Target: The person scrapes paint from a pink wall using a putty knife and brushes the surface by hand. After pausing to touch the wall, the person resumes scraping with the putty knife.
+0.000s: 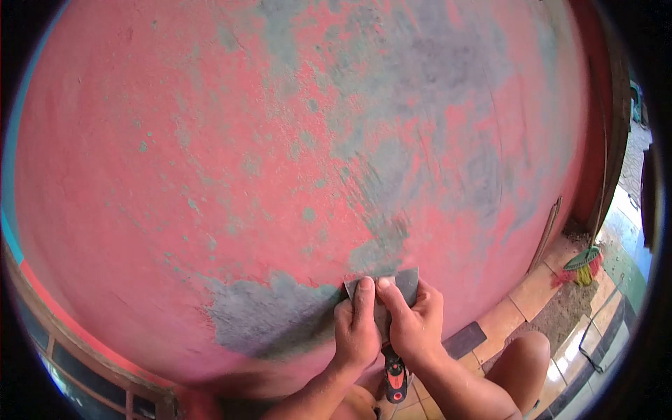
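Note:
Both of my hands grip a putty knife (pixel 407 283) with a wide metal blade, its edge against the wall. My left hand (pixel 358 327) is closed on the left side of the blade, thumb pressed on the metal. On the other side, my right hand (pixel 414 323) is wrapped round the blade, its thumb also on the face. The black and red handle (pixel 395 378) hangs down below my hands. The pink wall (pixel 231 140) fills most of the view, with grey-green bare areas (pixel 269 315) where paint is gone.
A broom (pixel 582 264) with coloured bristles leans at the right near dirt (pixel 567 308) on the tiled floor (pixel 535 290). A dark flat piece (pixel 464 340) lies at the wall's foot. Thin sticks (pixel 546 234) lean on the wall. At lower left is a window frame (pixel 98 367).

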